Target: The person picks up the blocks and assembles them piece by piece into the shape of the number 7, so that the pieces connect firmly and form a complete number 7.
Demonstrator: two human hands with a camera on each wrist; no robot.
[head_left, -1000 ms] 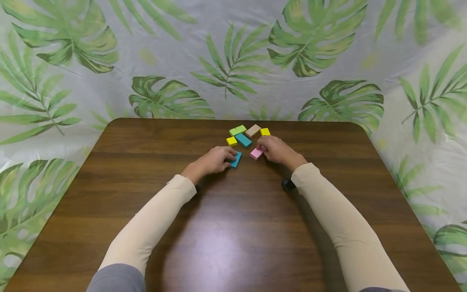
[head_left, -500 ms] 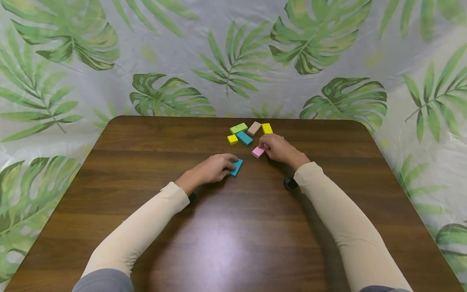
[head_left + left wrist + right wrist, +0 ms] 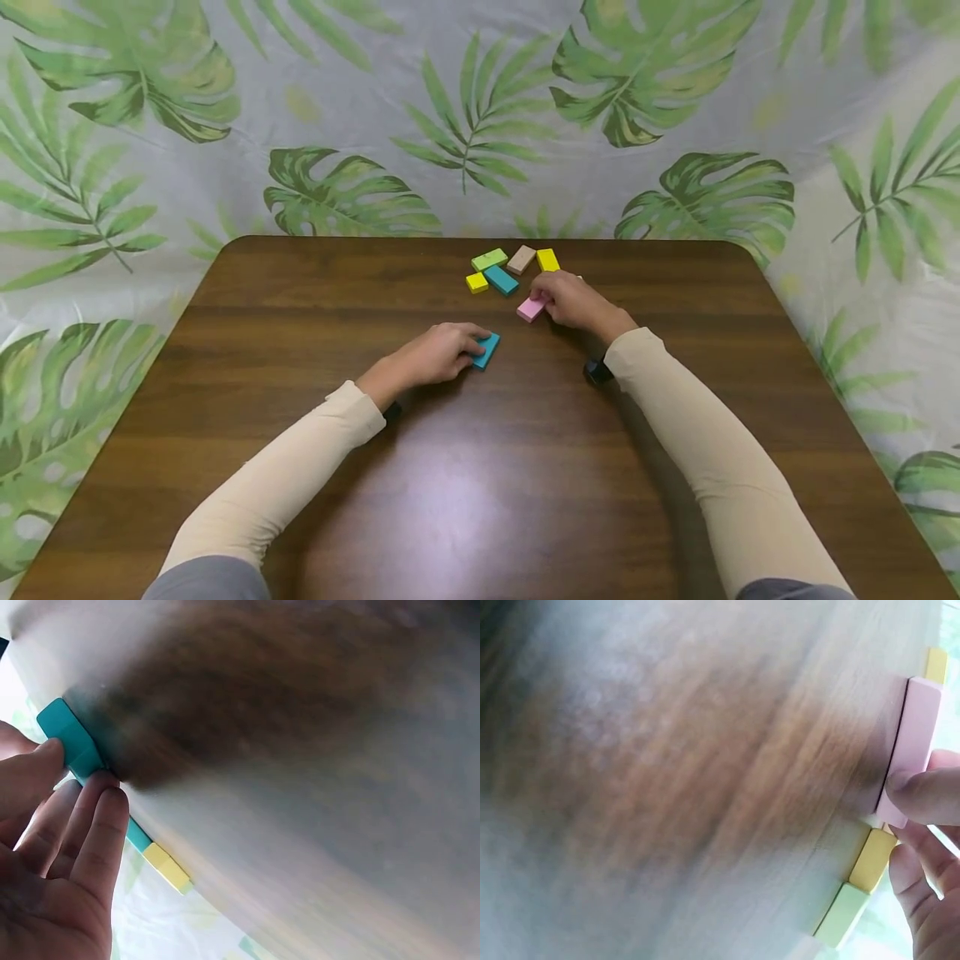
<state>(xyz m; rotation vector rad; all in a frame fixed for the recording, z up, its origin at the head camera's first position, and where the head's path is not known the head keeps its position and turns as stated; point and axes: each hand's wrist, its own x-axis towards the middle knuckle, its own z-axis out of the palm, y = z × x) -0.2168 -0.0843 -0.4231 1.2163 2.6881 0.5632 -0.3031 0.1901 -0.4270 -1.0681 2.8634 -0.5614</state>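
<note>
My left hand (image 3: 442, 350) pinches a flat blue block (image 3: 487, 351) lying on the table; in the left wrist view the thumb and fingers are on this teal-looking block (image 3: 69, 735). Farther back and to the right, my right hand (image 3: 573, 300) grips a pink block (image 3: 531, 309). In the right wrist view the thumb presses one side of the pink block (image 3: 913, 742), with fingers on the other side. Behind the hands lie a teal block (image 3: 501, 281), a small yellow block (image 3: 477, 282), a lime green block (image 3: 489, 260), a tan block (image 3: 521, 259) and another yellow block (image 3: 547, 260).
The brown wooden table (image 3: 465, 483) has a rounded back edge close behind the blocks. A leaf-patterned cloth (image 3: 480, 108) hangs beyond that edge. A dark wrist camera (image 3: 597, 372) shows under the right sleeve.
My left hand has drawn the blue block toward the front of the table, away from the other blocks. The right hand and pink block stay nearly where they were.
</note>
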